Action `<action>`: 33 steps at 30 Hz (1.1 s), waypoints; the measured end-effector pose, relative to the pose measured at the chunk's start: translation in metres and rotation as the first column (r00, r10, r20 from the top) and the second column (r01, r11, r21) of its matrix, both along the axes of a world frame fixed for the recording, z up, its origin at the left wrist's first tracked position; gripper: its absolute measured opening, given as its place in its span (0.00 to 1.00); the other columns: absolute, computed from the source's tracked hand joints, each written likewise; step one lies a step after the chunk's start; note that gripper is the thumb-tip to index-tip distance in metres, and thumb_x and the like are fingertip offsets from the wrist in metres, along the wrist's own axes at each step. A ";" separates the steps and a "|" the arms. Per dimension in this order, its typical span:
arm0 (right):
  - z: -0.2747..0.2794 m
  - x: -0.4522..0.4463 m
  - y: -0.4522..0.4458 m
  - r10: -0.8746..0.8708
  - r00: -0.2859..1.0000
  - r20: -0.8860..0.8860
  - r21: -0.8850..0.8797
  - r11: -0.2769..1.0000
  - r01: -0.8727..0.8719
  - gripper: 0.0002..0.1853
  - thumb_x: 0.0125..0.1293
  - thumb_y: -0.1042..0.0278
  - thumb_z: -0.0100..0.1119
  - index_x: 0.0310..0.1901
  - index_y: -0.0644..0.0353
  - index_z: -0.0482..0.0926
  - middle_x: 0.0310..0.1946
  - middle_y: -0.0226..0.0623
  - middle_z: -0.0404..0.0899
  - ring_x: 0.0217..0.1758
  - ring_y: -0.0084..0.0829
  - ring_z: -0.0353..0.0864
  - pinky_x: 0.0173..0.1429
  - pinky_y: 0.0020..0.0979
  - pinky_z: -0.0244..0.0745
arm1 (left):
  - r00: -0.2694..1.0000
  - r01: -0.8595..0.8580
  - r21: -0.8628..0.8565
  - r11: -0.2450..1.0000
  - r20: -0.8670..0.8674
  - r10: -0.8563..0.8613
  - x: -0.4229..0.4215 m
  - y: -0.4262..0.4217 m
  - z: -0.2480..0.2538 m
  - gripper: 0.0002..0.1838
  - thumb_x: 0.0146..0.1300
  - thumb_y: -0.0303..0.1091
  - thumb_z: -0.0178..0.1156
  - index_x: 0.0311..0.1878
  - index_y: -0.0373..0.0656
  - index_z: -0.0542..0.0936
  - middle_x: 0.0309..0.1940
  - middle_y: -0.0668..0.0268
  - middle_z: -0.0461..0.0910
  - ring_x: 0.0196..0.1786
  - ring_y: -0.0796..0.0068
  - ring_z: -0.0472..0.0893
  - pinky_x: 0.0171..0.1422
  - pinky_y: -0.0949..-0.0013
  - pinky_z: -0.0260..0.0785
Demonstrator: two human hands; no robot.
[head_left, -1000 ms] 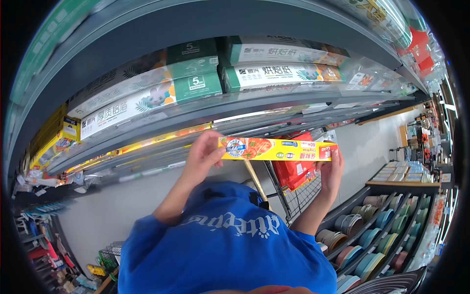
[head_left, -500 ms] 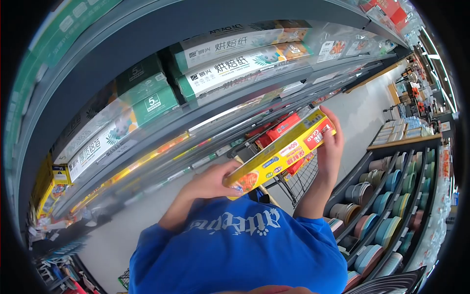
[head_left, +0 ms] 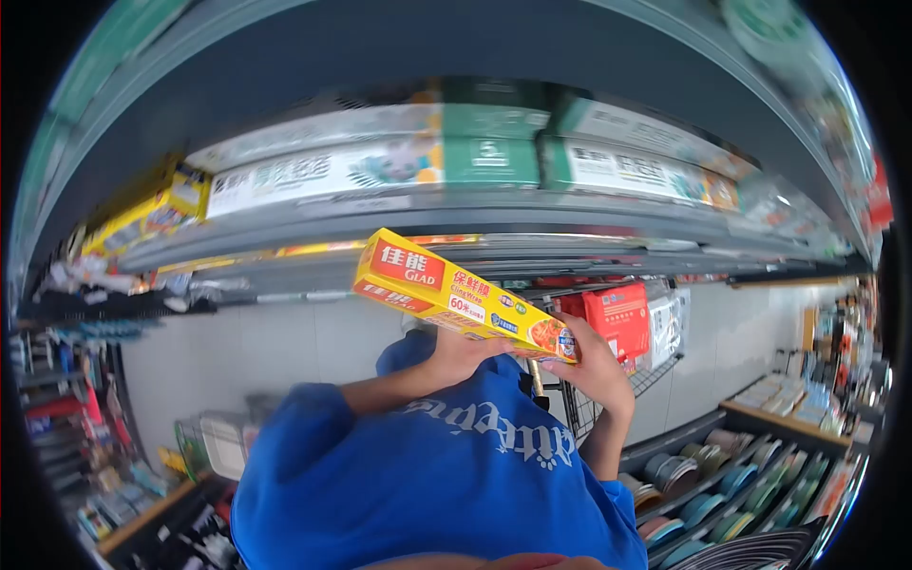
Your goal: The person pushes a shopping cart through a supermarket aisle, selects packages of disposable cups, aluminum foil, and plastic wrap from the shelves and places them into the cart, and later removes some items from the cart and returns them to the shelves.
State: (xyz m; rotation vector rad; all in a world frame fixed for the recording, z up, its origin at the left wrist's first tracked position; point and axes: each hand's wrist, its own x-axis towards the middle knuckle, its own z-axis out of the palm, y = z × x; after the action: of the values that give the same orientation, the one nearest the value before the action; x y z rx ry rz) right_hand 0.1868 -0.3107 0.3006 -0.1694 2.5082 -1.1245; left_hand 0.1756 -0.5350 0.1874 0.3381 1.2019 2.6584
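Note:
A long yellow and red box of Glad cling wrap (head_left: pixel 465 296) is held in front of my chest, tilted so its left end is higher. My right hand (head_left: pixel 598 366) grips the right end, by the food picture. Beneath the middle of the box, my left hand (head_left: pixel 465 353) supports it from below, its fingers partly hidden. The printed front and lower side of the box face up toward me.
A shelf ahead carries white and green boxes (head_left: pixel 323 169) and yellow boxes (head_left: pixel 157 214). Behind my right hand, a shopping cart (head_left: pixel 655 372) holds a red package (head_left: pixel 617 321). Racks of bowls (head_left: pixel 698 475) stand at lower right.
The cling wrap box has been turned around, so its Glad logo end is now at the left. Both hands have shifted their grip, and the view has swung to face the shelf.

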 end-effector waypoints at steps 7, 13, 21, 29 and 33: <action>-0.004 -0.036 -0.008 0.055 0.997 -0.054 0.017 0.998 -0.055 0.34 0.52 0.63 0.81 0.59 0.64 0.77 0.49 0.44 0.81 0.53 0.42 0.83 0.59 0.36 0.76 | 0.955 -0.266 -0.037 0.963 0.129 0.268 0.015 -0.030 -0.015 0.19 0.70 0.24 0.64 0.62 0.34 0.73 0.56 0.61 0.81 0.58 0.73 0.81 0.62 0.68 0.75; 0.001 -0.067 -0.050 0.116 0.962 -0.247 0.012 0.993 -0.116 0.34 0.49 0.66 0.81 0.59 0.65 0.77 0.45 0.43 0.80 0.48 0.41 0.82 0.54 0.35 0.77 | 0.835 -0.524 -0.117 0.844 0.123 0.536 0.011 -0.063 -0.016 0.16 0.74 0.27 0.60 0.61 0.36 0.73 0.53 0.64 0.81 0.55 0.78 0.79 0.61 0.71 0.72; -0.001 -0.095 -0.103 0.191 0.868 -0.458 0.205 0.973 -0.106 0.32 0.55 0.62 0.79 0.60 0.65 0.78 0.47 0.49 0.81 0.52 0.46 0.81 0.56 0.41 0.76 | 0.804 -0.564 -0.207 0.799 0.084 0.589 -0.029 -0.127 -0.007 0.14 0.74 0.28 0.58 0.59 0.37 0.74 0.54 0.64 0.81 0.55 0.79 0.80 0.57 0.71 0.74; -0.004 -0.114 -0.129 0.188 0.855 -0.483 0.328 0.945 -0.023 0.23 0.67 0.60 0.71 0.55 0.68 0.79 0.43 0.52 0.82 0.42 0.47 0.80 0.49 0.43 0.75 | 0.431 -0.789 -0.565 0.243 -0.227 0.874 -0.041 -0.198 -0.023 0.18 0.65 0.23 0.65 0.57 0.36 0.75 0.55 0.57 0.80 0.59 0.72 0.80 0.58 0.69 0.74; -0.011 -0.120 -0.126 0.201 0.915 -0.351 0.303 0.948 -0.092 0.22 0.71 0.63 0.67 0.60 0.67 0.78 0.47 0.51 0.80 0.44 0.43 0.77 0.54 0.39 0.74 | 0.384 -0.820 -0.525 0.226 -0.213 0.898 -0.049 -0.207 -0.017 0.28 0.64 0.23 0.65 0.66 0.35 0.69 0.63 0.53 0.75 0.67 0.65 0.75 0.67 0.63 0.70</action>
State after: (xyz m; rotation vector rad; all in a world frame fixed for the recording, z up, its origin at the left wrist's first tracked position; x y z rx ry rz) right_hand 0.0667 -0.4368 0.2900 -0.5342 2.9001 -0.7147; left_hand 0.1265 -0.7416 0.1700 -0.9324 2.6242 2.6855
